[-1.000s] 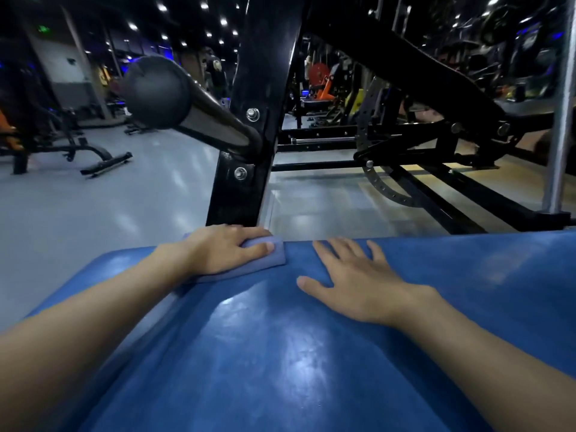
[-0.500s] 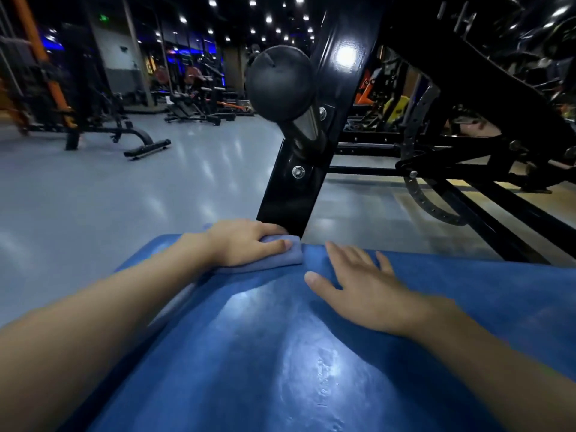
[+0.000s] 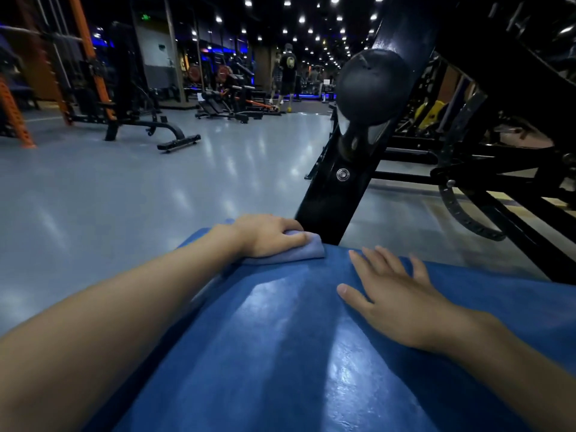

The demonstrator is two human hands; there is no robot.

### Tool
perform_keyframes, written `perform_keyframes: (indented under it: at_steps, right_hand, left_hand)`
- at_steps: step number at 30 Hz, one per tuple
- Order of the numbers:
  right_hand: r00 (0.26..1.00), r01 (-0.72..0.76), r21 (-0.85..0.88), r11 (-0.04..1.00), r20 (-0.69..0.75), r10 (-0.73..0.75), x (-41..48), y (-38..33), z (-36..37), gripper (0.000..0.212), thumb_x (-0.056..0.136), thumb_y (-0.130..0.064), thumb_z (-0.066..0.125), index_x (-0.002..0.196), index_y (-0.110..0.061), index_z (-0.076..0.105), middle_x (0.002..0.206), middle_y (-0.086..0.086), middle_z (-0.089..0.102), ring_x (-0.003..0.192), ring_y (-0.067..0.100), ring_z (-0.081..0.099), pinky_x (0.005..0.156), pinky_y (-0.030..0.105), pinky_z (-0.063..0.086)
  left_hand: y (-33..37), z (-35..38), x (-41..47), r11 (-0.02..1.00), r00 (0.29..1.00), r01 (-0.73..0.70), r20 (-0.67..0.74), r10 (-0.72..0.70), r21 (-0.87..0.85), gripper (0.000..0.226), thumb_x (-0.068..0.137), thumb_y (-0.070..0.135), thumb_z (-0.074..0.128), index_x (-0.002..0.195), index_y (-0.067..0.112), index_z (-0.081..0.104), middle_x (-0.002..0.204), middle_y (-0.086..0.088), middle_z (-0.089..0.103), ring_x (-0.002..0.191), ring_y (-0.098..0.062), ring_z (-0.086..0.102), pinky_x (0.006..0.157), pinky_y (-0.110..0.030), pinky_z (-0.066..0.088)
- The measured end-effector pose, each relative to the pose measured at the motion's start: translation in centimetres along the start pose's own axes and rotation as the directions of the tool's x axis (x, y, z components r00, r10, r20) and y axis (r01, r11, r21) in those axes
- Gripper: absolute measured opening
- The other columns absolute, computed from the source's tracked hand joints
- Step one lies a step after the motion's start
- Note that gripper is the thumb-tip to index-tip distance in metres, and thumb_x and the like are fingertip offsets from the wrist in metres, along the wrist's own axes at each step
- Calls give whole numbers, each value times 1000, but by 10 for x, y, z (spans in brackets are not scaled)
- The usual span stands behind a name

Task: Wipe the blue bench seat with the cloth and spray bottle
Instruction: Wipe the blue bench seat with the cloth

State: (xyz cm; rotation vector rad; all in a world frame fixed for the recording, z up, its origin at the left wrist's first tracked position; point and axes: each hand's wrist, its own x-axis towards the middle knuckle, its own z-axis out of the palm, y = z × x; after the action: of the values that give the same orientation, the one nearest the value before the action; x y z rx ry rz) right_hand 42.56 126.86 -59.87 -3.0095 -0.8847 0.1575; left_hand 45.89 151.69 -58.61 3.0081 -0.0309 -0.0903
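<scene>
Dim overall, lit only by small ceiling spots far above. Throws streaked reflections across the glossy floor and pale glare patches on the seat near centre. Loses the black frame at right in shadow. Bends hard toward the edges; softens slightly at the near forearms.

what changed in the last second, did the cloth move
Mostly the view swung left. The left hand still grips the cloth at the far edge of the blue bench seat, beside the black post, with no clear slide. The right hand stays flat on the seat. Nothing was taken or let go.
</scene>
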Motion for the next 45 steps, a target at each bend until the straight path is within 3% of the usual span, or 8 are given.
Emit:
perform_keyframes:
  at_steps: [4,8,12,16,20,25,33,45]
  right_hand:
    - [990,138,140,981,-7,-138,10,-44,-1,71,95,-64,17,154,-28,5,164,-4,-3,148,11,-13,118,51,-9]
    - [964,265,160,951,-54,-260,21,-91,4,71,94,-65,20,154,-27,9,163,-1,2,148,13,-9,117,54,-8]
    - [960,277,74,958,-59,-273,27,-113,18,74,90,-72,15,152,-32,7,163,7,-4,148,19,-13,114,59,-11]
    - [963,268,74,961,-59,-264,25,-112,16,74,90,-72,16,152,-32,8,163,6,-3,148,17,-12,115,57,-10]
    - [958,282,18,959,-63,-281,19,-116,12,73,91,-70,14,152,-29,11,163,7,-2,149,22,-11,114,60,-10]
    - [955,298,55,953,-12,-298,12,-128,19,83,86,-77,12,153,-29,4,163,5,-13,148,24,-19,113,60,-12]
    - [958,286,64,956,-56,-282,15,-130,21,82,84,-78,17,150,-29,14,163,5,-6,149,27,-12,113,60,-9]
    - [962,267,65,962,-73,-262,14,-129,19,84,81,-83,17,148,-33,21,162,4,7,149,24,0,113,59,-1]
  left_hand:
    - [-50,-4,-10,989,990,137,-19,-138,-48,66,78,83,21,125,50,53,134,8,59,122,-22,53,104,-40,38]
    - [-91,-2,-27,949,963,246,-57,-262,-197,53,93,68,34,126,36,58,137,1,58,122,-23,53,100,-32,37]
    - [-110,6,-53,875,935,293,-76,-346,-385,86,65,85,28,126,32,57,134,0,60,118,-21,55,106,-37,38]
    - [-109,11,-85,853,918,340,-58,-393,-396,104,59,88,25,144,30,40,144,-2,52,128,-24,50,110,-40,34]
    - [-107,17,-117,864,914,373,-29,-405,-339,101,62,88,24,148,35,30,147,-4,49,130,-27,49,110,-41,33]
    - [-100,6,-96,842,891,414,-35,-453,-346,89,67,83,32,138,29,41,137,-5,56,120,-27,54,104,-43,39]
    - [-99,11,-113,805,878,419,-39,-477,-420,102,62,89,30,145,30,40,144,1,52,129,-23,50,110,-39,34]
    - [-77,22,-212,798,845,471,-68,-531,-375,66,91,72,35,144,32,39,143,2,52,127,-23,51,95,-31,32]
